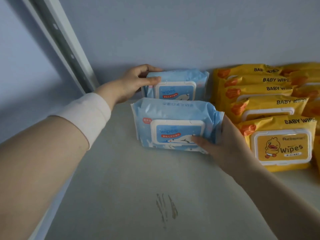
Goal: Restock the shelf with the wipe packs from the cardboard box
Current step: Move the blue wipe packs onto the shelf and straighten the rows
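Note:
Two blue wipe packs stand upright on the pale shelf board (121, 179), one behind the other. My left hand (136, 82) grips the left end of the rear blue pack (180, 84), which stands against the back wall. My right hand (225, 144) holds the right end of the front blue pack (173, 125), thumb across its white lid. The cardboard box is out of view.
A row of several yellow baby wipe packs (280, 146) stands upright just right of the blue ones, reaching back to the wall. A white slotted shelf upright (65, 45) runs along the left. Brown scuff marks (166, 208) show on the shelf's front part.

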The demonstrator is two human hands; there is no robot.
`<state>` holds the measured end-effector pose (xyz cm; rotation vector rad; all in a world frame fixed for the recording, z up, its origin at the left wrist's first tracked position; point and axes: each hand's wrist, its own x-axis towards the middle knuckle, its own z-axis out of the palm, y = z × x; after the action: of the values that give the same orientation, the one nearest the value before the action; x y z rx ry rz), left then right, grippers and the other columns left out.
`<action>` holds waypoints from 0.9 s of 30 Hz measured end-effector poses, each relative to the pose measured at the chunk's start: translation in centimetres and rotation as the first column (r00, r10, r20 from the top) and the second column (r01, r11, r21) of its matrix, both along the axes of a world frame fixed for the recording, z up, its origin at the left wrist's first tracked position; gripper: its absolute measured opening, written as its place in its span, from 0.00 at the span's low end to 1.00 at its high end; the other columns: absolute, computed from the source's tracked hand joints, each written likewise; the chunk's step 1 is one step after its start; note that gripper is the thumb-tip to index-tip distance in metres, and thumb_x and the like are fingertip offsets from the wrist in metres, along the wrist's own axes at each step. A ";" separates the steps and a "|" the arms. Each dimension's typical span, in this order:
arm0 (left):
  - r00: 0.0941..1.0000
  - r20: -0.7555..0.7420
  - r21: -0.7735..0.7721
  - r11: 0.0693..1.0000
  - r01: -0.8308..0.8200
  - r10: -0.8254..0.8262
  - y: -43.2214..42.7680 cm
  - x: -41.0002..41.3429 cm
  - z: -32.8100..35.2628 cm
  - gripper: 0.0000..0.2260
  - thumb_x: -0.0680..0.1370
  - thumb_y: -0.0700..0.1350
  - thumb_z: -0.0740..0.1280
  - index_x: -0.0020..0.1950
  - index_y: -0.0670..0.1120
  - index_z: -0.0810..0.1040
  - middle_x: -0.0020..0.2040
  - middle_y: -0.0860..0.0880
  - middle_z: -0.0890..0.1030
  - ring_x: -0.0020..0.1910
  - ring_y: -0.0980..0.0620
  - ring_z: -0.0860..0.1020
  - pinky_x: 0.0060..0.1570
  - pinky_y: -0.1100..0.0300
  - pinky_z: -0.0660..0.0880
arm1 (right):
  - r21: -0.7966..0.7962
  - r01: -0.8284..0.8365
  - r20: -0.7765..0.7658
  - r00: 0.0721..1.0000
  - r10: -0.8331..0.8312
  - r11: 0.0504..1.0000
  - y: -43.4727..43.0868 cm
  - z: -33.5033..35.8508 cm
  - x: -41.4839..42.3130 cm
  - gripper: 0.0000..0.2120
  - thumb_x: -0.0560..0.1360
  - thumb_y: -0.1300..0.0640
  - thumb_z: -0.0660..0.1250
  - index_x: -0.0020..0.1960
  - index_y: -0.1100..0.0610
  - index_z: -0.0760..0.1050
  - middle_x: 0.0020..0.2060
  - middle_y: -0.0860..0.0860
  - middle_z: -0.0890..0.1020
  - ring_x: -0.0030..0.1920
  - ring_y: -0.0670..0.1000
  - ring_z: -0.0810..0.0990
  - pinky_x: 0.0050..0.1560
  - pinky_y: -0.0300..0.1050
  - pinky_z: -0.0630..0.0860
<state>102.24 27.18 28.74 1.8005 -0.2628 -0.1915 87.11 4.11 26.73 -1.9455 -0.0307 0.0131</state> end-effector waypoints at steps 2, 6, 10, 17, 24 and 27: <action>0.999 -0.036 -0.030 0.999 0.015 -0.016 0.0 0.0 0.5 0.06 0.75 0.40 0.65 0.48 0.51 0.78 0.45 0.54 0.81 0.42 0.60 0.80 0.47 0.65 0.77 | -0.064 0.082 0.038 0.996 -0.080 0.995 0.8 -0.7 0.8 0.23 0.70 0.57 0.73 0.58 0.49 0.65 0.54 0.42 0.75 0.53 0.42 0.74 0.45 0.30 0.72; 0.999 -0.037 0.104 0.994 0.036 -0.032 0.1 -0.4 1.3 0.04 0.73 0.50 0.68 0.47 0.54 0.77 0.53 0.56 0.79 0.51 0.58 0.78 0.53 0.64 0.74 | -0.085 0.250 0.077 0.967 -0.244 0.965 2.3 -0.8 2.4 0.25 0.72 0.58 0.70 0.65 0.54 0.64 0.61 0.48 0.75 0.61 0.49 0.74 0.58 0.48 0.77; 0.992 -0.040 0.227 0.965 0.128 -0.122 -0.3 -1.4 2.2 0.31 0.57 0.54 0.75 0.58 0.55 0.70 0.53 0.56 0.77 0.50 0.61 0.77 0.49 0.69 0.75 | -0.051 0.326 0.078 0.944 -0.321 0.944 2.9 -0.8 3.1 0.31 0.73 0.60 0.69 0.72 0.55 0.59 0.67 0.51 0.72 0.67 0.53 0.71 0.61 0.55 0.75; 0.981 -0.068 0.470 0.861 0.192 -0.181 -0.8 -2.0 3.3 0.46 0.55 0.47 0.81 0.69 0.54 0.63 0.56 0.60 0.74 0.55 0.60 0.74 0.51 0.68 0.71 | -0.057 0.387 0.098 0.920 -0.380 0.920 3.2 -1.5 3.0 0.30 0.73 0.59 0.69 0.71 0.55 0.61 0.67 0.51 0.72 0.67 0.53 0.71 0.64 0.53 0.73; 0.994 0.025 0.521 0.849 0.082 -0.111 -1.4 -2.4 3.5 0.42 0.54 0.56 0.75 0.67 0.54 0.66 0.57 0.58 0.74 0.56 0.59 0.74 0.50 0.69 0.70 | -0.035 0.412 0.091 0.909 -0.407 0.911 3.7 -1.8 3.6 0.29 0.74 0.58 0.68 0.72 0.54 0.60 0.69 0.51 0.70 0.69 0.52 0.68 0.65 0.49 0.72; 0.990 0.077 0.614 0.788 0.050 -0.122 -1.3 -2.5 3.8 0.43 0.58 0.56 0.77 0.70 0.53 0.65 0.64 0.52 0.70 0.64 0.54 0.70 0.61 0.61 0.69 | -0.039 0.392 0.100 0.917 -0.386 0.919 3.5 -2.0 3.2 0.34 0.74 0.59 0.69 0.75 0.54 0.56 0.72 0.51 0.66 0.72 0.51 0.65 0.69 0.48 0.67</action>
<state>99.73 25.90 32.57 2.4571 -0.3964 -0.2607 90.30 7.64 24.75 -1.9788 0.3018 -0.3423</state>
